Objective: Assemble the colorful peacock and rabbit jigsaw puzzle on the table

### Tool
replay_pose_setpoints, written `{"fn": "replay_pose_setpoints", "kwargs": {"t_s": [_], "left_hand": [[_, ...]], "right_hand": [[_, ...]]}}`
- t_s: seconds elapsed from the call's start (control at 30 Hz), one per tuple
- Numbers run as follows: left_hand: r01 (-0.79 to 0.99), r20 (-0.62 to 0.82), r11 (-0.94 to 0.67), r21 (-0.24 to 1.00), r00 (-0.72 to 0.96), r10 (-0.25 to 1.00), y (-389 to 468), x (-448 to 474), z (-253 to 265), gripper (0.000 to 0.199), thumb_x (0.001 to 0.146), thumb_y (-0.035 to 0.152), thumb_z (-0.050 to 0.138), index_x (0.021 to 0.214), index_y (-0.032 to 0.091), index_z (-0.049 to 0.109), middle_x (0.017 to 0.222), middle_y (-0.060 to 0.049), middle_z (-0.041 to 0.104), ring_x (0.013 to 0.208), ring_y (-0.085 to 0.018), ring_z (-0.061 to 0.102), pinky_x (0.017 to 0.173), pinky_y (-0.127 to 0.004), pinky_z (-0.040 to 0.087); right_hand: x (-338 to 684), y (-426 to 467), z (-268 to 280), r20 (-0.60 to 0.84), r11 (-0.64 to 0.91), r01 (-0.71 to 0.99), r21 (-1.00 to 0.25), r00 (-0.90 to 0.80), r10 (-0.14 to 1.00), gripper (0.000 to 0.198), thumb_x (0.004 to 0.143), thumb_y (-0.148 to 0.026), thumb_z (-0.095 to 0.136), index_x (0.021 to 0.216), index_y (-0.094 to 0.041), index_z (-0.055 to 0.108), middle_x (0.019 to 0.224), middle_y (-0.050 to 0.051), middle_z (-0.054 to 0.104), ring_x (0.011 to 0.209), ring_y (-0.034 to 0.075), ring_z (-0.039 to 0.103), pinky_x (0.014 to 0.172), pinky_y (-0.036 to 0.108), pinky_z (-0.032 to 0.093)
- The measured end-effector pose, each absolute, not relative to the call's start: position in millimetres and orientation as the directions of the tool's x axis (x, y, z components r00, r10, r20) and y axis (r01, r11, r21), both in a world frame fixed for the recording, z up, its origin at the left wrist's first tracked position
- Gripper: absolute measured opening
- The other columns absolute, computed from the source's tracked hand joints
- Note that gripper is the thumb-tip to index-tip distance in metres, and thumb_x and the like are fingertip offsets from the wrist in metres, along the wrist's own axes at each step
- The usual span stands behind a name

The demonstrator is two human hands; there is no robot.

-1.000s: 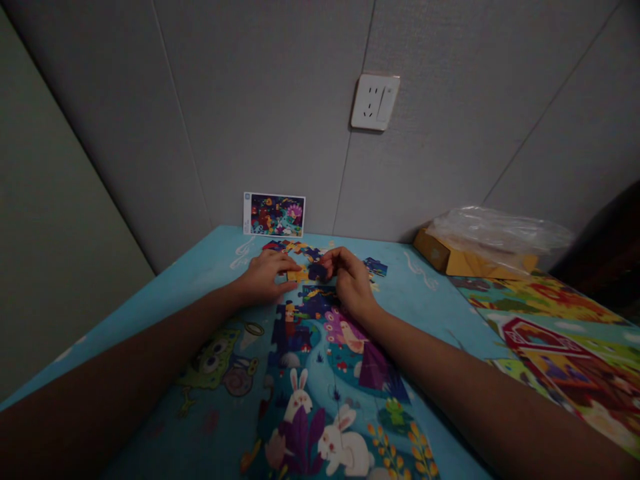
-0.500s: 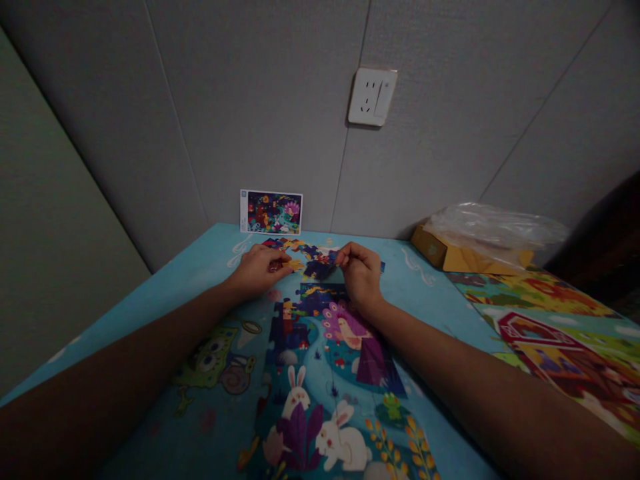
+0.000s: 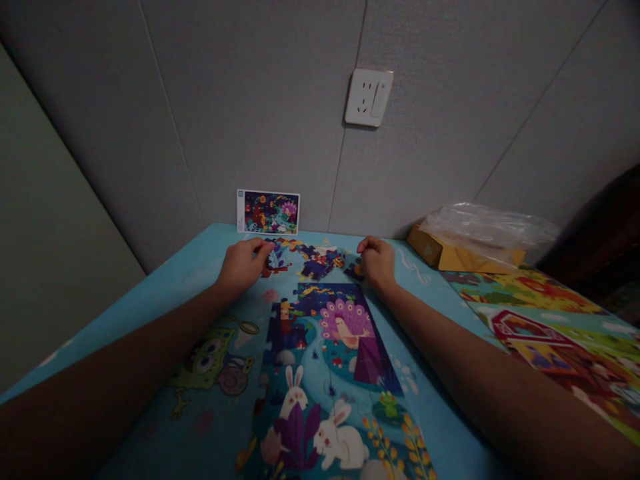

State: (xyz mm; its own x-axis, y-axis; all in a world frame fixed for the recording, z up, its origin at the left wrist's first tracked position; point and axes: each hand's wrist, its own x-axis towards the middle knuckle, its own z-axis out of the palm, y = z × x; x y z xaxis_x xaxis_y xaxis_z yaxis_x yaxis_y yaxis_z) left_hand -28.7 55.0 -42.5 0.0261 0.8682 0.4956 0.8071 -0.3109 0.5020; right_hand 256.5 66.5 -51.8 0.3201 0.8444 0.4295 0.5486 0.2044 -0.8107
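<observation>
My left hand [image 3: 243, 265] is at the far left of the loose puzzle pieces [image 3: 320, 261], thumb and forefinger pinched on a puzzle piece [image 3: 275, 259] with blue and dark colours. To the right of the pile is my right hand [image 3: 379, 265], its fingers curled closed. A dark puzzle piece [image 3: 354, 269] lies just beside its fingers; whether anything sits inside the curl is hidden. Nearer to me lies the joined part of the jigsaw puzzle [image 3: 320, 360], showing a pink peacock, a stream and two white rabbits. Its left edge is uneven.
A picture card [image 3: 269, 212] of the puzzle leans on the grey wall. To the right stand a yellow box [image 3: 470, 259] with clear plastic [image 3: 490, 223] on it and another colourful puzzle [image 3: 555, 340]. The blue tablecloth [image 3: 165, 280] has cartoon prints. A socket [image 3: 369, 97] is above.
My left hand has moved slightly left, away from a yellowish piece it held, to pieces at the pile's left. My right hand has shifted right, off the dark pieces in the middle.
</observation>
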Motion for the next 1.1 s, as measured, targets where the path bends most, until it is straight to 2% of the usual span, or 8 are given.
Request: {"fn": "replay_pose_setpoints", "kwargs": {"t_s": [0.03,0.1,0.17,0.23,0.37,0.7,0.93,1.1], "left_hand": [[0.809,0.489,-0.304,0.503,0.023,0.872,55.9,-29.2,-43.3,0.039,0.091,0.046,0.047,0.077,0.020,0.072,0.077,-0.007,0.074,0.078,-0.025,0.066,0.074,-0.032,0.045],[0.808,0.468,-0.297,0.509,0.030,0.883,57.7,-29.9,-45.8,0.036,0.091,0.045,0.049,0.083,0.020,0.073,0.079,-0.007,0.074,0.078,-0.025,0.066,0.075,-0.032,0.047],[0.802,0.449,-0.297,0.518,0.040,0.893,60.0,-30.4,-49.5,0.031,0.088,0.044,0.055,0.093,0.020,0.074,0.084,-0.007,0.075,0.083,-0.025,0.067,0.078,-0.032,0.049],[0.803,0.442,-0.298,0.516,0.049,0.896,62.4,-30.8,-53.8,0.029,0.083,0.043,0.063,0.099,0.022,0.074,0.093,-0.008,0.076,0.090,-0.026,0.067,0.081,-0.033,0.050],[0.821,0.435,-0.292,0.491,0.060,0.899,65.4,-31.4,-59.0,0.029,0.078,0.041,0.069,0.101,0.025,0.075,0.104,-0.008,0.075,0.100,-0.028,0.065,0.087,-0.035,0.051],[0.868,0.324,-0.318,0.382,0.197,0.925,62.7,-28.2,-56.8,0.032,0.076,0.039,0.065,0.102,0.025,0.079,0.104,-0.009,0.071,0.098,-0.030,0.065,0.093,-0.043,0.049],[0.882,0.292,-0.314,0.351,0.216,0.932,63.3,-29.0,-56.4,0.040,0.078,0.042,0.064,0.111,0.024,0.076,0.110,-0.012,0.068,0.106,-0.033,0.061,0.099,-0.047,0.046],[0.883,0.305,-0.313,0.349,0.209,0.929,61.7,-28.0,-54.9,0.039,0.076,0.043,0.068,0.109,0.025,0.077,0.106,-0.012,0.068,0.106,-0.034,0.060,0.100,-0.049,0.045]], "right_hand": [[255.4,66.8,-54.3,0.429,0.180,0.634,-0.752,0.264,0.864,0.023,0.065,-0.018,0.042,0.071,-0.020,0.064,0.058,0.002,0.058,0.056,0.018,0.051,0.058,0.030,0.037],[252.8,67.2,-57.8,0.461,0.201,0.785,-0.586,0.120,0.879,0.030,0.073,-0.017,0.047,0.091,-0.017,0.072,0.084,0.007,0.072,0.078,0.022,0.061,0.074,0.034,0.045],[249.5,66.7,-59.4,0.468,0.257,0.862,-0.436,-0.027,0.883,0.039,0.078,-0.018,0.054,0.113,-0.015,0.071,0.116,0.012,0.071,0.104,0.027,0.060,0.092,0.039,0.044],[246.0,65.2,-59.6,0.412,0.277,0.895,-0.349,-0.120,0.904,0.047,0.083,-0.023,0.056,0.128,-0.016,0.065,0.131,0.013,0.066,0.118,0.032,0.054,0.100,0.046,0.040],[241.2,61.7,-58.5,0.311,0.261,0.916,-0.303,-0.163,0.936,0.044,0.088,-0.027,0.053,0.130,-0.019,0.065,0.128,0.013,0.068,0.119,0.038,0.053,0.098,0.054,0.039],[239.6,59.6,-58.9,0.340,0.260,0.918,-0.298,-0.152,0.928,0.040,0.088,-0.024,0.054,0.124,-0.019,0.067,0.127,0.012,0.068,0.117,0.036,0.053,0.097,0.051,0.039],[238.6,60.0,-58.6,0.329,0.229,0.920,-0.319,-0.119,0.937,0.038,0.086,-0.024,0.055,0.121,-0.019,0.070,0.122,0.014,0.068,0.115,0.034,0.055,0.096,0.050,0.040],[237.4,55.9,-54.9,0.339,0.232,0.917,-0.325,-0.116,0.933,0.038,0.086,-0.022,0.055,0.121,-0.019,0.071,0.121,0.015,0.066,0.115,0.035,0.054,0.096,0.049,0.040]]}}
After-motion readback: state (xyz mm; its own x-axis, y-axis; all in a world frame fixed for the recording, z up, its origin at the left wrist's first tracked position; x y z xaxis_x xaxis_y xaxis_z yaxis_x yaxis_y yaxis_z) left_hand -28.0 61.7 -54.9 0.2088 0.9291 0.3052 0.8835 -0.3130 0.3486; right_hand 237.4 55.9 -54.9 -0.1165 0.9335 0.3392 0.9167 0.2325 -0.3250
